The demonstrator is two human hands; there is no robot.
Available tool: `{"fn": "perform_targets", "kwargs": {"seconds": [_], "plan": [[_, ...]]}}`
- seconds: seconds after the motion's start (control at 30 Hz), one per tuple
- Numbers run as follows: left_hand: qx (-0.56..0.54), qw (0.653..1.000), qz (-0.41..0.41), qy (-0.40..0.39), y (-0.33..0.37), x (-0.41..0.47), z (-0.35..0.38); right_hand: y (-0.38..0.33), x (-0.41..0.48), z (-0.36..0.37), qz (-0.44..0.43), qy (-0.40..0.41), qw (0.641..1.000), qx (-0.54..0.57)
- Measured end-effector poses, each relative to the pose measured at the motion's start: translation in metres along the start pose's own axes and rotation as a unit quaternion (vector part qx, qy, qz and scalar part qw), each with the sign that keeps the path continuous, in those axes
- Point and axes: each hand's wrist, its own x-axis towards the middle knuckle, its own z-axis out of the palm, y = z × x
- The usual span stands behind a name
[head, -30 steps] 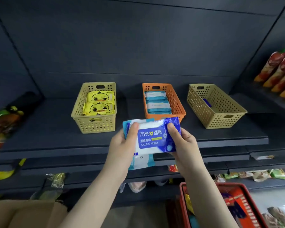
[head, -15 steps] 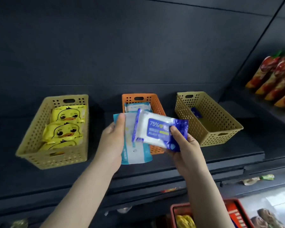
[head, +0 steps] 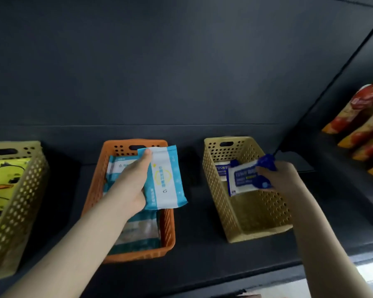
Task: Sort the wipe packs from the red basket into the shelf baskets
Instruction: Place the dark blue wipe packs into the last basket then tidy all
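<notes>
The left hand [head: 134, 183] is holding a light blue and white wipe pack [head: 165, 179] just over the orange basket [head: 171, 231]. Its fingers are curling round the left edge of the pack, and the thumb is pressing on top. Similar light blue packs [head: 138, 231] are lying inside this basket below it. The right hand [head: 282, 179] is gripping a dark blue alcohol wipe pack [head: 243, 179] by its right end, with the fingers closing firmly on it, and is holding it inside the tan basket [head: 230, 214], above its floor. Another dark blue pack [head: 220, 169] is lying at the far end of that basket. At the left, a yellow basket [head: 19, 203] is carrying yellow duck packs [head: 0, 186]. All three baskets are standing on the dark shelf [head: 202, 261].
</notes>
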Motion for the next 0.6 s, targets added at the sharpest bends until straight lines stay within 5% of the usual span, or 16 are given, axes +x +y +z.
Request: {"fn": "perform_targets", "kwargs": {"seconds": [0.1,0.33,0.6], "plan": [[0.015,1.0,-0.018,-0.02,-0.005,0.014,0.002,0.011,0.021,0.017,0.039,-0.078,0.99,-0.115],[0.007,0.999,-0.034,-0.02,-0.014,0.031,0.0,0.019,0.041,0.039,0.188,-0.148,0.971,-0.014],[0.021,0.999,-0.016,-0.035,-0.018,0.026,0.007,0.025,0.042,0.05,0.088,-0.124,0.974,-0.165]]}}
